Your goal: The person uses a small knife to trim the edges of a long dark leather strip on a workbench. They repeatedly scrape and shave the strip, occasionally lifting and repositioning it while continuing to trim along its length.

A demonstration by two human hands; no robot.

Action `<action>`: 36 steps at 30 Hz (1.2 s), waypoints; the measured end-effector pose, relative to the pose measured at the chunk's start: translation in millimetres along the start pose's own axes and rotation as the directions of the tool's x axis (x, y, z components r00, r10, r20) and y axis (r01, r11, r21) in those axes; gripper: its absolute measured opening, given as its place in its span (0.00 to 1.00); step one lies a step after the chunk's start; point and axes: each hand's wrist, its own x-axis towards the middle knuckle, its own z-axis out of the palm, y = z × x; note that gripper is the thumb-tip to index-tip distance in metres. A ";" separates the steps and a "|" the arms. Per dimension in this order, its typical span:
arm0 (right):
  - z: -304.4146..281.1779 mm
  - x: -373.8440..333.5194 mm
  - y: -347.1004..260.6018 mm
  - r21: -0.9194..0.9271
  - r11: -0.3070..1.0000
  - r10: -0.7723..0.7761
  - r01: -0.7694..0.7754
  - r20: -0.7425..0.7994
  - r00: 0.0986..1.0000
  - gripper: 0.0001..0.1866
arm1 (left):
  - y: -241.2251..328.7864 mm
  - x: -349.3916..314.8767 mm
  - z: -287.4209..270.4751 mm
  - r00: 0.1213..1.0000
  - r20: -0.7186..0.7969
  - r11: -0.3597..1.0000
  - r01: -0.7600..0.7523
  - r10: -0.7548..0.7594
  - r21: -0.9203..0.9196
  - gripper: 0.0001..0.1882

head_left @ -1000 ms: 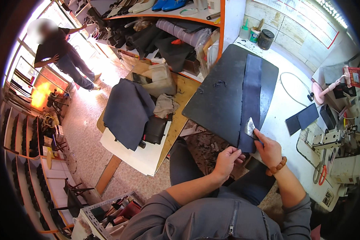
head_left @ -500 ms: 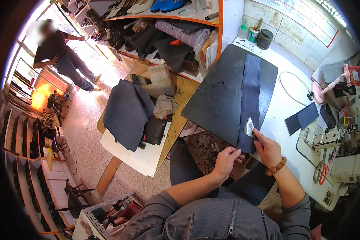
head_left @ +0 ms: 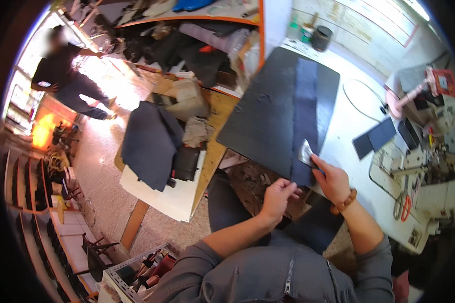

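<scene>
A long dark strip of leather-like material (head_left: 305, 101) lies lengthwise on a black board (head_left: 268, 108) on the white table. In my right hand (head_left: 332, 179) is a shiny flat metal blade (head_left: 305, 153) with a curved edge, looking like a skiving knife. It rests against the near part of the strip, and my right fingers are closed round its lower end. My left hand (head_left: 279, 199) is at the strip's near left corner, thumb and fingers closed on it; the exact contact is partly hidden.
Left of the board, a low table carries a dark sheet (head_left: 151, 141), a grey rag (head_left: 197, 132) and a black case (head_left: 186, 162). On the right are dark flat pieces (head_left: 374, 137), scissors (head_left: 402, 206) and a machine (head_left: 412, 164). A person (head_left: 60, 76) stands far left.
The whole view has shifted slightly, with the scene moving left and up. Both hands stay by the near end of the strip, and the blade is still on it.
</scene>
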 end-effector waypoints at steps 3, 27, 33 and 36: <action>-4.3 -5.1 -4.4 0.016 0.997 0.071 -0.071 0.022 0.997 0.21 | 0.6 -1.7 1.0 1.000 -0.017 1.000 0.023 -0.023 -0.009 0.05; 1.4 -58.7 -51.2 -0.183 0.982 -0.043 0.054 0.062 0.997 0.24 | -40.2 12.5 2.7 0.989 -0.022 0.989 -0.147 0.148 0.031 0.08; 2.6 -47.6 -42.4 -0.141 0.988 -0.047 0.056 0.063 0.997 0.23 | -37.9 11.3 3.7 0.981 -0.031 0.979 -0.188 0.191 0.075 0.09; 3.4 -42.7 -39.4 -0.116 0.992 -0.047 0.052 0.052 0.998 0.23 | -34.9 10.0 5.7 0.982 -0.008 0.981 -0.191 0.191 0.020 0.09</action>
